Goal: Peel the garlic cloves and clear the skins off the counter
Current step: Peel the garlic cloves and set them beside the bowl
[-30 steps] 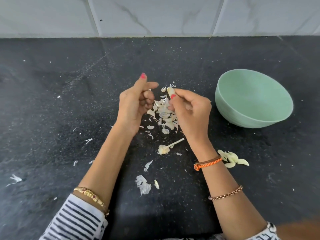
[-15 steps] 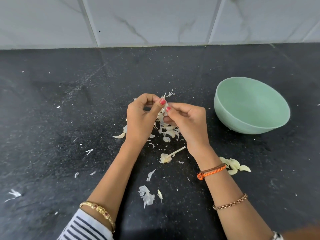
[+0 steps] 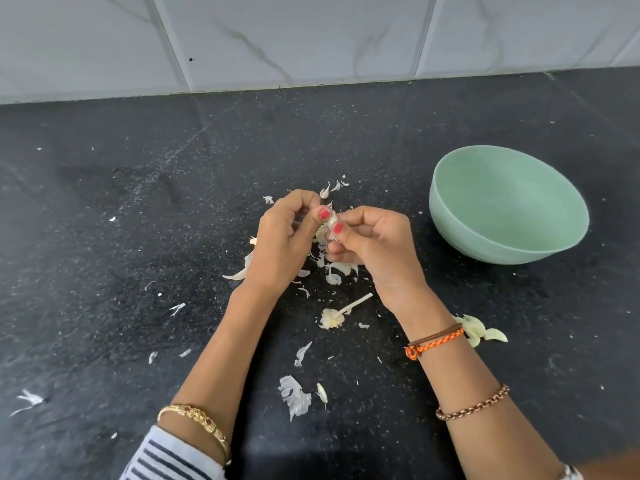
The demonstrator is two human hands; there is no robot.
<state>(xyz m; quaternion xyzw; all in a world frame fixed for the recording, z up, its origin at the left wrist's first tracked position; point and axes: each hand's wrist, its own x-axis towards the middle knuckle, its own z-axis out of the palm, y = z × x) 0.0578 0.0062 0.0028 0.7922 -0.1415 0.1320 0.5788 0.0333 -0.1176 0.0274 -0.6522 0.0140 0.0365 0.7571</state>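
Both my hands meet over the black counter around one small garlic clove. My left hand pinches it from the left with thumb and curled fingers. My right hand grips it from the right, thumb on top. A heap of papery garlic skins lies on the counter just under the hands. Peeled cloves sit beside my right wrist. A garlic stem with its root base rests below the hands.
A pale green bowl stands to the right, nothing visible inside it. Loose skin flakes are scattered about, among them a larger piece near the front and one at the far left. A tiled wall bounds the back.
A second ago my hands were apart, the clove in my right hand. My left hand has come in and both now hold the clove together. The view has shifted slightly.
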